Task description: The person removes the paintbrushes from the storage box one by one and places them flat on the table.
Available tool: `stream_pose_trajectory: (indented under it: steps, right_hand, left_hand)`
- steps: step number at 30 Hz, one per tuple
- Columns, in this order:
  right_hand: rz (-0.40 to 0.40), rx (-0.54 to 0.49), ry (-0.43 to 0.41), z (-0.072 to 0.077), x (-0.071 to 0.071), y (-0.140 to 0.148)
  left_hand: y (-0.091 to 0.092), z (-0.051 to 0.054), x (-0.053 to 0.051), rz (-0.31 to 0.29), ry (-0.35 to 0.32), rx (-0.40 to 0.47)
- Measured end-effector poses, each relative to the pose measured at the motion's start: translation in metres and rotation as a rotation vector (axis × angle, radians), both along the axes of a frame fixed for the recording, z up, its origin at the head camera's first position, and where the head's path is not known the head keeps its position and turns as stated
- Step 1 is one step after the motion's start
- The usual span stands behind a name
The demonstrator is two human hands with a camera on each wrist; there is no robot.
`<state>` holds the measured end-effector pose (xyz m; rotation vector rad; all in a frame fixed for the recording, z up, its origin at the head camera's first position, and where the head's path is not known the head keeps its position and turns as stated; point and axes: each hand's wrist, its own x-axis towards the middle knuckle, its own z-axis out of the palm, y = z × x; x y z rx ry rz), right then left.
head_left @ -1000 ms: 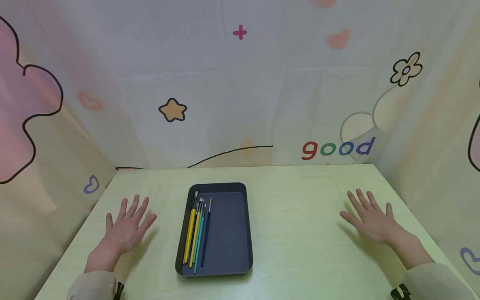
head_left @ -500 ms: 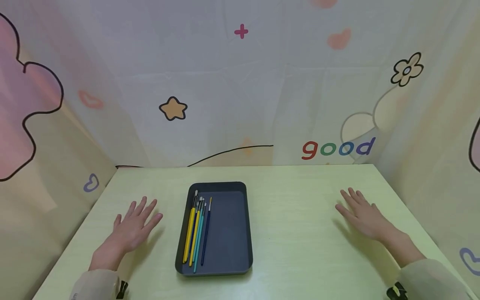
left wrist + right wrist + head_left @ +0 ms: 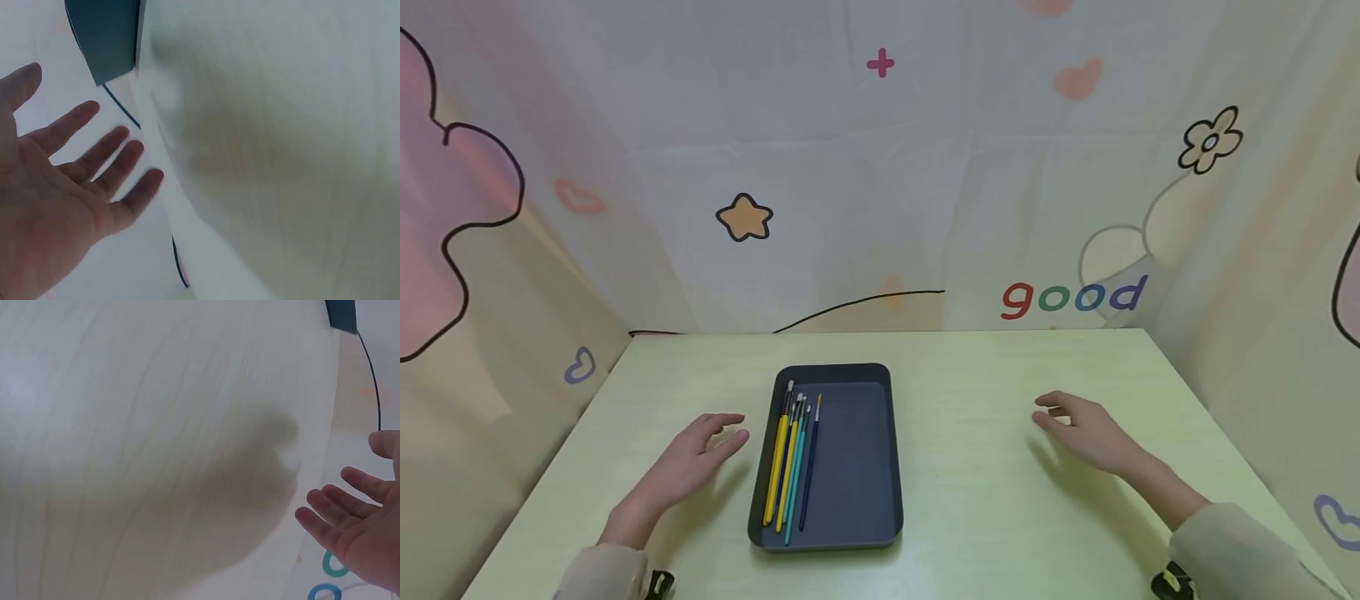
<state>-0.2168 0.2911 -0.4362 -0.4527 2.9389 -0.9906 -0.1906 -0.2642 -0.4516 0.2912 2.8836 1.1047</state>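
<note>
Handling seems not begun: all brushes [image 3: 787,475] lie in the tray [image 3: 853,467], lower centre; left grip [image 3: 692,462], lower left, and right grip [image 3: 1090,433], lower right, hang relaxed, empty.

The tray [image 3: 853,467] looks smooth and matt, the tabletop [image 3: 962,442] wood-grained, the backdrop [image 3: 865,192] cloth.

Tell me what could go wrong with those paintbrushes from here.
The paintbrushes lie mostly bunched along the left side of the tray, so picking up one might drag its neighbours along.

The left hand is just left of the tray; a sideways bump could jolt it and set paintbrushes rolling across its bare right part.
</note>
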Motion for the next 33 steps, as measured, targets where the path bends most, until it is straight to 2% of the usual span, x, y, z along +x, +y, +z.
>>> stream_pose_trajectory:
  steps: [3, 9, 12, 20, 24, 29, 33]
  right_hand:
    - [0.004, -0.052, -0.045, 0.002, -0.001, -0.012]
    - [-0.004, -0.244, -0.240, 0.004, -0.002, -0.029]
    - [0.012, -0.324, -0.304, 0.005, 0.000, -0.036]
    - [0.052, -0.536, -0.437, 0.007, 0.001, -0.057]
    - [0.073, -0.639, -0.504, 0.009, 0.001, -0.067]
    - [0.095, -0.692, -0.529, 0.013, 0.002, -0.081]
    - [0.082, -0.740, -0.545, 0.015, 0.003, -0.093]
  left_hand:
    - [0.005, 0.000, 0.002, 0.010, -0.032, 0.079]
    - [0.017, -0.001, 0.007, 0.049, -0.219, 0.320]
    - [0.021, -0.003, 0.009, 0.048, -0.270, 0.381]
    - [0.023, -0.007, 0.008, -0.022, -0.361, 0.495]
    - [0.022, -0.008, 0.007, -0.030, -0.387, 0.520]
    - [0.021, -0.008, 0.006, -0.016, -0.403, 0.529]
    - [0.021, -0.009, 0.004, -0.028, -0.400, 0.540]
